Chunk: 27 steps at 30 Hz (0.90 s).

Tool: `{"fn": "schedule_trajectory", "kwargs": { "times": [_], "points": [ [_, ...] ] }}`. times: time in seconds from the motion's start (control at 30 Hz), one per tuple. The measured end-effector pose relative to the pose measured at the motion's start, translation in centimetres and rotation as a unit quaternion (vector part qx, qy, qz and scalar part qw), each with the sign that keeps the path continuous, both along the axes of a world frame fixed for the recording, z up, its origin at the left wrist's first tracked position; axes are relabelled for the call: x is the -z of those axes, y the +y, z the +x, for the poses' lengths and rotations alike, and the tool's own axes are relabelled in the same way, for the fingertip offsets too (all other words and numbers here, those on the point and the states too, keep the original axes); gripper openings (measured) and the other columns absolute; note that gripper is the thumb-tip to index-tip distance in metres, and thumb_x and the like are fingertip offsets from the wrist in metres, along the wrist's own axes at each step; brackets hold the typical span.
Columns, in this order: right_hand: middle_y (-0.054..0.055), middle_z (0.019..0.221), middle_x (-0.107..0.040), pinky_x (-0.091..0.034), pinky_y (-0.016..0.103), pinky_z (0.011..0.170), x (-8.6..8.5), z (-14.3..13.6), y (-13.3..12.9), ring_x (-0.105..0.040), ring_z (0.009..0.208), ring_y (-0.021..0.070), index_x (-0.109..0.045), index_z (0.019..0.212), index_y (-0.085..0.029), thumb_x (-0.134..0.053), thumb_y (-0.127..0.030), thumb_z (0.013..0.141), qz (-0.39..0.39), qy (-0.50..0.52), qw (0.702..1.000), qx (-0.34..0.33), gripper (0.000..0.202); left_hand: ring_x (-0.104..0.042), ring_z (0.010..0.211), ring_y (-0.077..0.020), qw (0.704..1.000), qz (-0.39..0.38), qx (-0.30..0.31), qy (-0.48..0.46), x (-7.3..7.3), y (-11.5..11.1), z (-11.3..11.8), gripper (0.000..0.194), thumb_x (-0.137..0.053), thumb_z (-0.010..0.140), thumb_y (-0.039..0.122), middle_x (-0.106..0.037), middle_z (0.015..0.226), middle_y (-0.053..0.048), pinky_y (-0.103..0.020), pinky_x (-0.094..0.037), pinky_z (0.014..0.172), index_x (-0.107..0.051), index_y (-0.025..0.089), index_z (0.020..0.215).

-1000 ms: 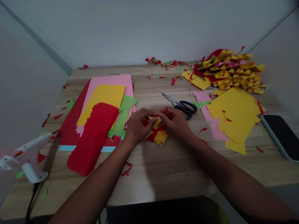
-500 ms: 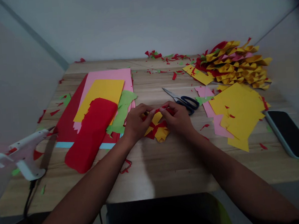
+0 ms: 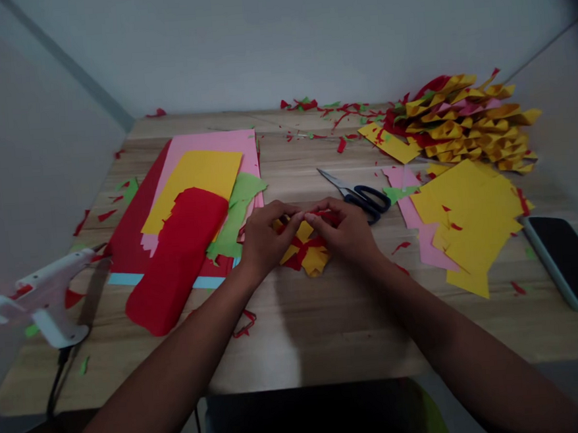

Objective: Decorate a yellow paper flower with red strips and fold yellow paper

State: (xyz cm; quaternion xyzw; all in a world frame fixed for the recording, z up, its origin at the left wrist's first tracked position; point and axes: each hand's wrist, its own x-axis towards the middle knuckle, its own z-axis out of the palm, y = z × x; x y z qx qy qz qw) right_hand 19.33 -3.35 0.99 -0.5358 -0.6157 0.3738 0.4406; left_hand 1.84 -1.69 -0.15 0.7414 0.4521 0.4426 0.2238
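Note:
A small red and yellow paper flower (image 3: 314,258) lies on the table between my hands, its far side partly covered by my fingers. My left hand (image 3: 269,236) is closed in a pinch on its left far edge. From the other side my right hand (image 3: 345,231) pinches the paper too, thumb and fingers together, and the two thumb tips nearly meet. Just behind my right hand rest scissors (image 3: 357,193) with dark handles, blades pointing away to the left. To the left of my left hand lies torn green paper (image 3: 234,214).
A red folded paper piece (image 3: 178,264) lies on stacked coloured sheets (image 3: 209,143) at left. A white glue gun (image 3: 51,292) stands at the left edge. On the right are yellow sheets (image 3: 471,210), a phone (image 3: 569,263) and a bundle of folded yellow paper (image 3: 471,124). Scraps are scattered around.
My fingertips have come closer together over the flower's far edge. The view has shifted slightly, so things on the right sit a little further right. Nothing else has visibly moved.

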Motion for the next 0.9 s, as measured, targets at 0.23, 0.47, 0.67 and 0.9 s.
{"fn": "schedule_trajectory", "kwargs": {
  "times": [0.23, 0.47, 0.67, 0.9],
  "points": [
    [0.0, 0.072, -0.065, -0.045, 0.027, 0.063, 0.2, 0.2, 0.0, -0.058, 0.066, 0.0141, -0.064, 0.079, -0.021, -0.06, -0.043, 0.088, 0.015, 0.009, 1.0, 0.005, 0.024, -0.064, 0.072, -0.0138, 0.998, 0.018, -0.006, 0.053, -0.2, 0.1, -0.1, 0.015, -0.063, 0.092, 0.033, -0.072, 0.079, -0.001, -0.028, -0.047, 0.068, -0.07, 0.021, 0.085],
    [-0.001, 0.062, -0.059, -0.036, 0.026, 0.056, -0.3, 0.9, 0.4, -0.049, 0.056, 0.0119, -0.061, 0.075, -0.02, -0.061, -0.039, 0.086, 0.039, -0.085, 0.995, 0.039, 0.021, -0.056, 0.055, -0.0137, 0.974, -0.014, -0.022, 0.225, -2.0, -0.4, -1.3, 0.005, -0.067, 0.084, 0.025, -0.069, 0.071, 0.001, -0.026, -0.034, 0.05, -0.068, 0.023, 0.089],
    [-0.001, 0.061, -0.061, -0.033, 0.025, 0.056, -0.7, 3.0, 1.3, -0.049, 0.055, 0.011, -0.066, 0.077, -0.019, -0.061, -0.038, 0.086, 0.016, -0.17, 0.98, -0.103, 0.022, -0.063, 0.08, -0.0209, 0.953, -0.045, 0.091, 0.287, -0.8, 0.4, -1.8, 0.006, -0.064, 0.086, 0.021, -0.071, 0.085, -0.004, -0.03, -0.043, 0.066, -0.07, 0.022, 0.087],
    [-0.002, 0.06, -0.06, -0.031, 0.025, 0.055, -0.9, 3.4, 1.4, -0.046, 0.055, 0.0105, -0.07, 0.078, -0.017, -0.061, -0.038, 0.086, -0.007, -0.179, 0.966, -0.188, 0.024, -0.062, 0.079, -0.0184, 0.965, -0.041, 0.165, 0.199, 0.3, 1.6, -1.2, 0.006, -0.067, 0.086, 0.021, -0.072, 0.083, -0.002, -0.032, -0.043, 0.076, -0.072, 0.022, 0.089]
  ]
}}
